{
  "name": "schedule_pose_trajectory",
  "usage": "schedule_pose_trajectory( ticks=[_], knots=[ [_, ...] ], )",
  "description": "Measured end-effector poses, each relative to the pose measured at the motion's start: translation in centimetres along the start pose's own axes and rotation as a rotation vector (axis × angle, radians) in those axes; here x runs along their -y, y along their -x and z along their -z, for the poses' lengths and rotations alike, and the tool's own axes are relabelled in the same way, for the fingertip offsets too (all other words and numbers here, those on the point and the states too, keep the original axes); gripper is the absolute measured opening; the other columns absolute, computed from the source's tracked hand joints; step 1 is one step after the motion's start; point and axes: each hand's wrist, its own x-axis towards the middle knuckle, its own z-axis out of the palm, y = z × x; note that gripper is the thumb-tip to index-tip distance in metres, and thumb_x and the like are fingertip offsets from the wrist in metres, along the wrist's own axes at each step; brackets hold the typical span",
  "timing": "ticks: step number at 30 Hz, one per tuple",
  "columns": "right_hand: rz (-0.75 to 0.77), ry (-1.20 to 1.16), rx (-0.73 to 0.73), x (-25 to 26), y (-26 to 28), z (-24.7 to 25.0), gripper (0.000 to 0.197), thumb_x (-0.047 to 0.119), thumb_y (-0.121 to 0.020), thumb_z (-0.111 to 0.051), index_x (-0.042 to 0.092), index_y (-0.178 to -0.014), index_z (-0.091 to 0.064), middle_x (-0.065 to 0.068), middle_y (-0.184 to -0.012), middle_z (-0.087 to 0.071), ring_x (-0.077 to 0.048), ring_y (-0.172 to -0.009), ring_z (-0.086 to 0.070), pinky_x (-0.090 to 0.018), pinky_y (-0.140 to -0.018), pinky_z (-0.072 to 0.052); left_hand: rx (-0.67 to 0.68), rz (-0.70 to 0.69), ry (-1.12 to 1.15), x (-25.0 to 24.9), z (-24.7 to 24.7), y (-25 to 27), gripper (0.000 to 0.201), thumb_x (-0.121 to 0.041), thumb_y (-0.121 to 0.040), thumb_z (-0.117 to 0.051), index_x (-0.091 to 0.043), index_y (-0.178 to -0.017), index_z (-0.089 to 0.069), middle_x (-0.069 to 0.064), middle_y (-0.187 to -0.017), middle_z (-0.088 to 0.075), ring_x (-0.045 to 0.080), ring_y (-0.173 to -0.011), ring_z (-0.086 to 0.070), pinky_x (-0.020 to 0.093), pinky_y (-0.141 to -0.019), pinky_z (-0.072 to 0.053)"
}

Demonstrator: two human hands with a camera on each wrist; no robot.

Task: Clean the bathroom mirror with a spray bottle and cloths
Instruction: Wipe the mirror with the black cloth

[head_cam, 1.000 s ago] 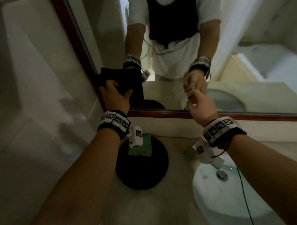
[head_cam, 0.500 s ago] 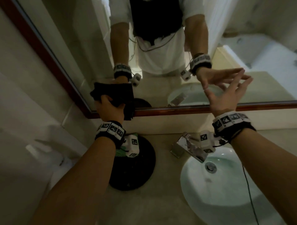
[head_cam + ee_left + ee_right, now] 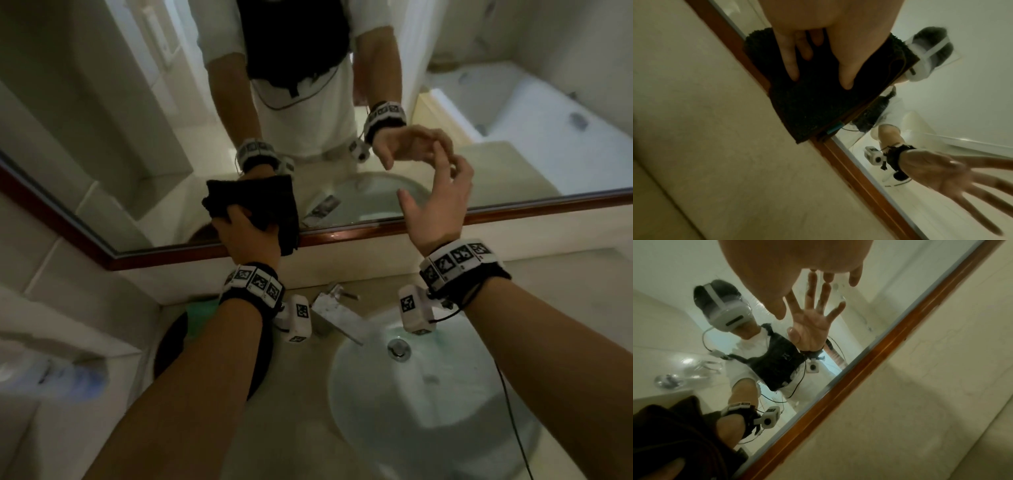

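Note:
The mirror [image 3: 513, 137] has a brown wooden frame [image 3: 376, 233] along its lower edge. My left hand [image 3: 246, 236] holds a folded black cloth [image 3: 274, 202] against the glass at that lower edge, left of the tap. In the left wrist view the cloth [image 3: 818, 100] hangs over the frame, with my index finger and thumb spread on it. My right hand [image 3: 438, 209] is raised to the right with its fingers spread and holds nothing. In the right wrist view its fingertips [image 3: 855, 279] meet their reflection on the glass. No spray bottle is clearly seen.
Below the mirror a white basin [image 3: 445, 411] sits in the beige counter, with a chrome tap [image 3: 335, 315] behind it. A round black tray [image 3: 171, 346] carrying something green [image 3: 202, 315] lies under my left forearm. A blurred white and blue object [image 3: 68, 377] is at the far left.
My left hand has slid the cloth right along the mirror's bottom edge, away from the corner. My right hand went from pinched fingers to spread ones and now touches the glass.

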Motion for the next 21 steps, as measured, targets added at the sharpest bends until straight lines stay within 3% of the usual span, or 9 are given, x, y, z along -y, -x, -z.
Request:
schedule_pose_trajectory(
  ticks=[7,11,15,18,20,21],
  knots=[
    [-0.084,0.038,-0.005,-6.8,-3.8,4.8,0.089,0.038,-0.085,-0.068,0.031,-0.155,-0.012,-0.011,-0.163,0.004,-0.030,-0.150,-0.009,-0.045,-0.120,-0.021,0.009,-0.010,-0.006,-5.9,-6.5,5.7,0.072,-0.028,-0.080,-0.077,-0.001,-0.138,-0.043,0.029,-0.143,-0.038,0.045,-0.126,-0.045,0.048,-0.108,-0.040],
    [-0.060,0.082,0.009,-9.8,-5.6,6.2,0.091,0.040,-0.084,-0.068,0.031,-0.155,-0.011,-0.014,-0.163,0.006,-0.030,-0.150,-0.007,-0.047,-0.119,-0.022,0.013,-0.024,-0.012,-8.6,-10.3,8.1,0.072,-0.032,-0.081,-0.073,-0.001,-0.138,-0.041,0.029,-0.139,-0.041,0.044,-0.122,-0.048,0.051,-0.106,-0.041],
    [-0.010,0.075,-0.008,-11.8,-7.3,7.3,0.092,0.039,-0.083,-0.069,0.031,-0.155,-0.012,-0.016,-0.163,0.004,-0.032,-0.150,-0.009,-0.049,-0.119,-0.023,0.137,0.033,0.047,-12.2,-13.5,11.2,0.058,-0.020,-0.085,-0.070,-0.002,-0.133,-0.045,0.025,-0.138,-0.042,0.040,-0.119,-0.050,0.046,-0.106,-0.042],
    [0.010,0.069,0.006,-12.7,-8.2,7.8,0.092,0.039,-0.084,-0.069,0.032,-0.155,-0.011,-0.015,-0.163,0.004,-0.034,-0.149,-0.009,-0.049,-0.119,-0.021,0.251,-0.053,0.142,-15.1,-16.7,14.1,0.053,-0.021,-0.090,-0.064,-0.003,-0.136,-0.044,0.021,-0.140,-0.044,0.033,-0.121,-0.050,0.041,-0.111,-0.039],
    [0.025,0.068,0.026,-13.2,-8.3,7.9,0.091,0.039,-0.085,-0.068,0.032,-0.155,-0.010,-0.014,-0.163,0.005,-0.035,-0.148,-0.008,-0.051,-0.119,-0.021,0.311,-0.128,0.132,-17.1,-18.0,16.2,0.061,-0.023,-0.089,-0.070,-0.003,-0.139,-0.042,0.023,-0.145,-0.036,0.035,-0.125,-0.045,0.031,-0.110,-0.035],
    [0.043,0.070,0.031,-13.5,-8.2,7.9,0.091,0.039,-0.085,-0.068,0.033,-0.155,-0.010,-0.014,-0.163,0.005,-0.036,-0.148,-0.009,-0.052,-0.118,-0.022,0.321,-0.153,0.154,-17.7,-18.6,16.8,0.066,-0.025,-0.087,-0.072,-0.003,-0.141,-0.041,0.024,-0.148,-0.031,0.038,-0.128,-0.042,0.032,-0.111,-0.034]
  ],
)
